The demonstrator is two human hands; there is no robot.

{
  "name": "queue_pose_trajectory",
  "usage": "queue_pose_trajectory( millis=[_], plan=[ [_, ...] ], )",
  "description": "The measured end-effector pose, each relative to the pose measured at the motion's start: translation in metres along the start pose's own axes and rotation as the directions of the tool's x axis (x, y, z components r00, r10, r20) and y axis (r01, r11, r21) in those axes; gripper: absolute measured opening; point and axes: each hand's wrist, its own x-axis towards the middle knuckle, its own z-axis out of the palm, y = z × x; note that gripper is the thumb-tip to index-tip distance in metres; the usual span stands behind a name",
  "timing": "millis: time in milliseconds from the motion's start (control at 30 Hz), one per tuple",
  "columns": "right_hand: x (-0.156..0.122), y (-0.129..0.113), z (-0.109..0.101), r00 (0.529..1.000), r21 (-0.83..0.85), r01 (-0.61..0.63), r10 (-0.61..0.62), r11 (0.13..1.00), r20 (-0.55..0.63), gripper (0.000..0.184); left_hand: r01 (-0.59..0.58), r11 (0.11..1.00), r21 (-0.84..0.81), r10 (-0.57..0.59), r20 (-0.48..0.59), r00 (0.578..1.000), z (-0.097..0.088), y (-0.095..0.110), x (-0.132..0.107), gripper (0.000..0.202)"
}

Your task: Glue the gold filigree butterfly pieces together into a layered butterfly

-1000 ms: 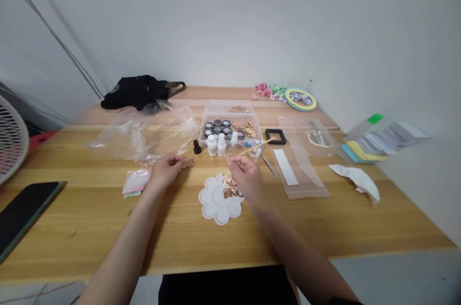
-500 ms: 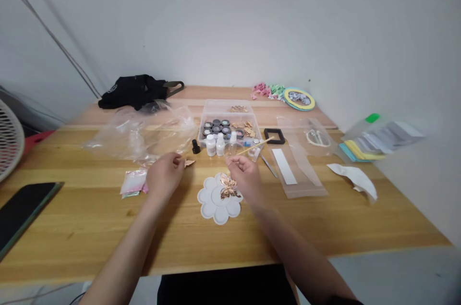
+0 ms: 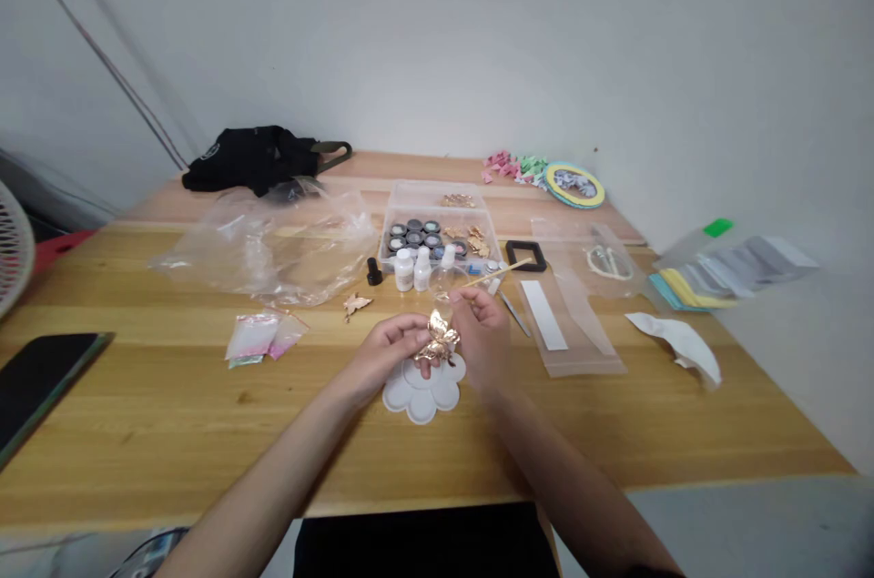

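A shiny gold butterfly is held in my left hand, whose thumb and fingers close on its left edge, above a white flower-shaped paint palette. Close by on the right, my right hand is closed round a thin wooden stick that points up and to the right. Its lower end is hidden by the fingers. Both hands cover the palette's upper part. Another gold butterfly lies on the table to the left, apart from both hands.
Beyond my hands stand white bottles, a black cap and a clear box with small pots. Clear plastic bags, a phone, tweezers, a black frame and a white strip lie around.
My left hand has moved right, away from the butterfly lying on the table, and has lifted the shiny one off the palette. My right hand still grips the stick.
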Motion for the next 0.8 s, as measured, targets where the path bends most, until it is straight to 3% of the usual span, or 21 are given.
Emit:
queue_pose_trajectory(
  millis=[200, 400, 500, 667, 800],
  plan=[
    [-0.004, -0.003, -0.002, 0.992, -0.084, 0.057, -0.047, 0.995, 0.114, 0.024, -0.074, 0.997, -0.022, 0.071, -0.101, 0.992, -0.002, 0.006, -0.002, 0.029],
    [-0.004, -0.002, -0.001, 0.954, -0.139, 0.104, -0.059, 0.985, 0.294, 0.022, -0.111, 0.993, -0.035, 0.102, -0.201, 0.974, -0.006, 0.007, -0.002, 0.020],
    [-0.004, -0.003, 0.000, 0.955, -0.098, 0.063, -0.032, 0.993, 0.293, 0.023, -0.115, 0.992, -0.049, 0.099, -0.251, 0.963, -0.008, 0.006, 0.000, 0.021],
    [-0.003, -0.007, 0.001, 0.973, -0.047, -0.033, 0.042, 0.998, 0.226, 0.028, -0.152, 0.988, 0.004, 0.141, -0.401, 0.905, -0.010, 0.006, 0.003, 0.019],
    [-0.002, -0.008, 0.002, 0.978, -0.035, -0.055, 0.061, 0.998, 0.200, 0.030, -0.128, 0.991, 0.040, 0.133, -0.426, 0.895, -0.011, 0.008, 0.004, 0.019]
  ],
)
